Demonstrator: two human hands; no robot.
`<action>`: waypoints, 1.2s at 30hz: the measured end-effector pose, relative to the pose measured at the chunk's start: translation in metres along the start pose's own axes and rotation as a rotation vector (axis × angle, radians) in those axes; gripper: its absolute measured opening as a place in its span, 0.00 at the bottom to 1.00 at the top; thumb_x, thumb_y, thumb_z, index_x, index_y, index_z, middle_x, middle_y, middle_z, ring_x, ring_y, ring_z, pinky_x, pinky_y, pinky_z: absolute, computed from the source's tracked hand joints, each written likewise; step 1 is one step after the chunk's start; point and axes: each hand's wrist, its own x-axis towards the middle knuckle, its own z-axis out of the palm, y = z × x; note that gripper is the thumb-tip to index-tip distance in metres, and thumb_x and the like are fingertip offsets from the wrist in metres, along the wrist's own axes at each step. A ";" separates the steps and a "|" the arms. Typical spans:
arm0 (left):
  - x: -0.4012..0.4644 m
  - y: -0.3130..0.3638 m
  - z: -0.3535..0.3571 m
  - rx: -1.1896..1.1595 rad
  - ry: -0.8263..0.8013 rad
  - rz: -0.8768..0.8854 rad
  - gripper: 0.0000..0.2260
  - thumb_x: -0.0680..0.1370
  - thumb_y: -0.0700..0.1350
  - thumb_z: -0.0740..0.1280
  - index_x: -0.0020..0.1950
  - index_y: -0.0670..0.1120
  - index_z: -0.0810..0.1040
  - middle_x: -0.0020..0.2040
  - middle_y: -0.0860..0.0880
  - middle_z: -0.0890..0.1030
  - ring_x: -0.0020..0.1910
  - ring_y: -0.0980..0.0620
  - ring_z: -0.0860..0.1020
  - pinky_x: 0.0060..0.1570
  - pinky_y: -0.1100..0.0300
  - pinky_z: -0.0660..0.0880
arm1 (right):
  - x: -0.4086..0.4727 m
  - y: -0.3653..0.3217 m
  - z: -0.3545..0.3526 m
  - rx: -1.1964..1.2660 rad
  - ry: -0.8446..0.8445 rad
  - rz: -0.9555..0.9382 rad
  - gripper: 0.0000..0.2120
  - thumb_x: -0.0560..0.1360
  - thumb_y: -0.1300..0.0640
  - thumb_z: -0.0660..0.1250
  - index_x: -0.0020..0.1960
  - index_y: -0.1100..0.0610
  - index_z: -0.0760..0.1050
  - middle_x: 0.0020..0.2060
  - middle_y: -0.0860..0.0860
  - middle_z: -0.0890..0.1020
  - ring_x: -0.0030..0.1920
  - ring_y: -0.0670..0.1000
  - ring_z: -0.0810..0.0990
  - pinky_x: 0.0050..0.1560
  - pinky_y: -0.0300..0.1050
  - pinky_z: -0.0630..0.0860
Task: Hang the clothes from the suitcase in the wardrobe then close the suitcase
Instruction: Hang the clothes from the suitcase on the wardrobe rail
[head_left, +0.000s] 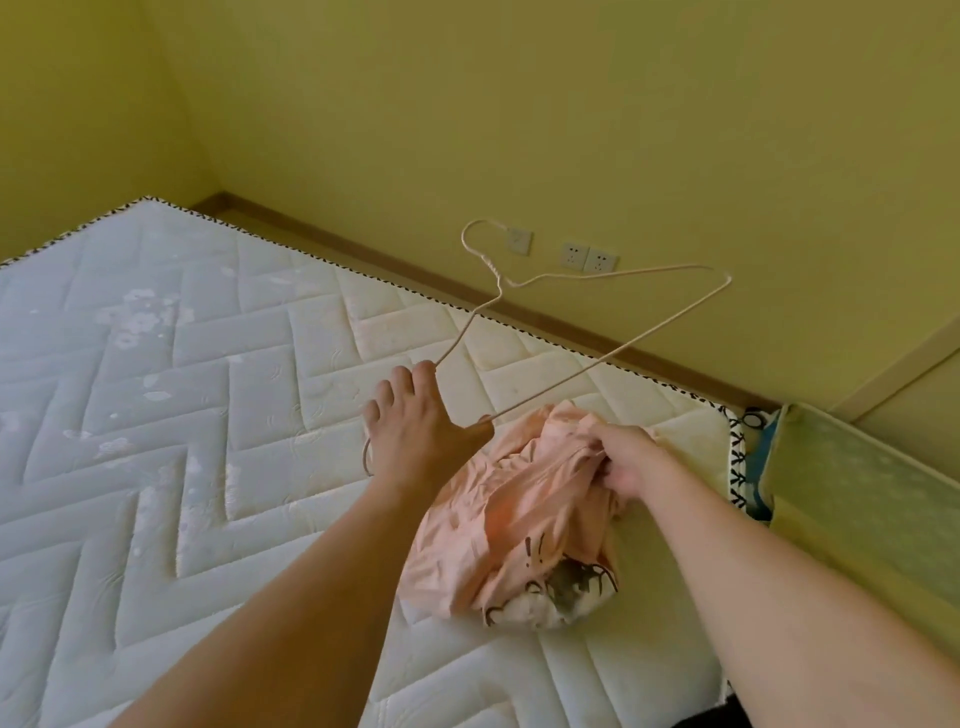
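A thin pale wire hanger (613, 273) is raised above the bed, its hook pointing up toward the wall. My left hand (415, 421) grips its left end, fingers curled round the wire. A crumpled peach garment (519, 530) with a cartoon print lies on the bare mattress under both hands. My right hand (623, 462) clutches a bunch of its fabric at the upper edge. Neither suitcase nor wardrobe is in view.
The white quilted mattress (208, 415) fills the left and middle. A yellow wall with three sockets (587, 257) and a brown skirting runs behind it. A green-yellow panel (857, 499) stands at the bed's right end.
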 end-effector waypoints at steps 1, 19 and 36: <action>0.004 0.004 -0.004 0.004 0.000 0.021 0.37 0.68 0.70 0.64 0.68 0.50 0.62 0.58 0.50 0.67 0.58 0.47 0.66 0.60 0.51 0.63 | -0.002 -0.012 -0.011 0.043 0.000 -0.012 0.13 0.78 0.58 0.65 0.60 0.61 0.75 0.50 0.59 0.81 0.48 0.58 0.80 0.45 0.50 0.78; 0.058 0.060 -0.082 0.223 0.379 0.497 0.33 0.55 0.56 0.76 0.53 0.43 0.67 0.45 0.44 0.66 0.44 0.44 0.64 0.44 0.50 0.61 | -0.058 -0.104 -0.162 0.304 0.585 -0.153 0.15 0.81 0.56 0.61 0.38 0.59 0.72 0.31 0.53 0.76 0.31 0.52 0.70 0.32 0.43 0.69; 0.076 0.165 -0.080 0.464 0.312 0.772 0.37 0.60 0.61 0.73 0.63 0.47 0.64 0.54 0.46 0.70 0.51 0.44 0.68 0.51 0.51 0.61 | -0.092 -0.119 -0.184 -0.314 0.544 -0.692 0.17 0.80 0.52 0.55 0.34 0.54 0.70 0.33 0.51 0.72 0.41 0.54 0.71 0.35 0.46 0.64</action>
